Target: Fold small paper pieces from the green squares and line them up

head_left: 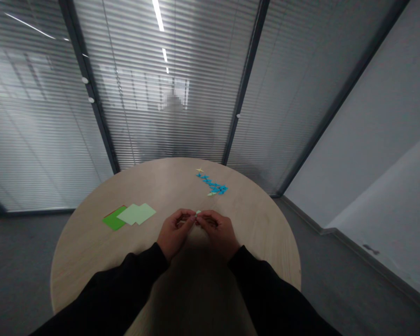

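My left hand [173, 232] and my right hand [217, 230] meet over the middle of a round wooden table [91, 252]. Both are closed, pinching a small pale green folded paper piece [197, 213] between their fingertips. To the left of my hands lies a small stack of paper squares: two pale green sheets [137, 213] on top of a darker green sheet [113, 218]. Farther back on the table a cluster of small blue folded paper pieces [213, 183] lies in a row, with a pale one [199, 170] at its far end and another [212, 193] at its near end.
Glass partitions with closed blinds and dark frames [247, 79] stand behind the table. A grey wall [378, 121] runs along the right. Grey floor surrounds the table. A blurred figure shows behind the glass.
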